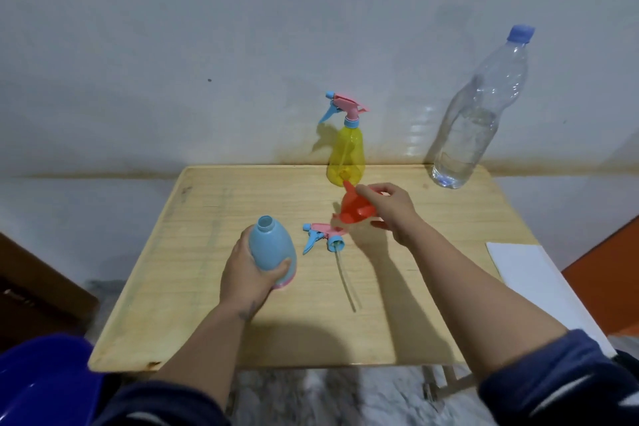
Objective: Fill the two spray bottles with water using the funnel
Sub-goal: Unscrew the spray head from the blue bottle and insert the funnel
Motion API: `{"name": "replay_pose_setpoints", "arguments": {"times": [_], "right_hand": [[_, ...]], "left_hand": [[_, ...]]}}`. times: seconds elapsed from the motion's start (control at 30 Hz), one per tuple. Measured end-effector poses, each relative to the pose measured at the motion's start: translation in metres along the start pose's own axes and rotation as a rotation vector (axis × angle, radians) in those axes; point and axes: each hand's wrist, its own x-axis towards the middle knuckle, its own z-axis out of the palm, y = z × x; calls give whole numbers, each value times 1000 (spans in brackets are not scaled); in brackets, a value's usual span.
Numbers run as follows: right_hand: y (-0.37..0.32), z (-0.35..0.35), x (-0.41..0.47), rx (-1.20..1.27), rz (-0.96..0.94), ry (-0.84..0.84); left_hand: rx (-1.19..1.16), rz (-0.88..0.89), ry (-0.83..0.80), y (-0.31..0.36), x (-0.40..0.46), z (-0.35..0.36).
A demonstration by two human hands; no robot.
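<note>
Fingers (281,266) wrap the uncapped, egg-shaped blue bottle (273,245).

No readable text, label, brand, number or sign shows on any bottle, the funnel or the table.

blue basin (41,387) — cut by left edge | white sheet (539,287) — far corner off-frame right

Colours on view:
- Pale wood-grain table (214,287).
- 1 light blue bottle (273,249), pink base, at 9 o'clock.
- 1 yellow spray bottle (346,156), pink-and-blue trigger head, at 12 o'clock.
- Red-orange funnel (356,211).
- Loose pink-and-blue trigger head (323,235).
- Clear water bottle (473,121), blue cap, at 2 o'clock.
- White paper (532,273).
- Navy sleeves (560,384).
</note>
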Motion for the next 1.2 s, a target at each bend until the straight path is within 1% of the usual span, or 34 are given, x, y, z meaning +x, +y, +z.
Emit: {"name": "replay_pose_setpoints", "arguments": {"times": [0.07,0.23,0.4,0.63,0.87,1.07,1.2], "right_hand": [[-22,9,-18,-47,6,-106],[-74,28,-58,-199,-62,-272],[-98,52,-79,-427,-162,-351],[-117,83,-92,-752,-265,-322],[-112,116,-95,-1070,-397,-285],[-97,136,-90,-1155,-450,-192],[-93,135,-91,-1107,-417,-187]], "left_hand": [[-18,10,-10,-1,1,-1],[-43,24,-61,-1,5,-4],[-21,30,-112,-2,9,-8],[14,25,-143,-6,13,-9],[-11,24,-143,-6,14,-8],[-68,44,-139,-8,15,-8],[-69,36,-143,-8,14,-9]]}}
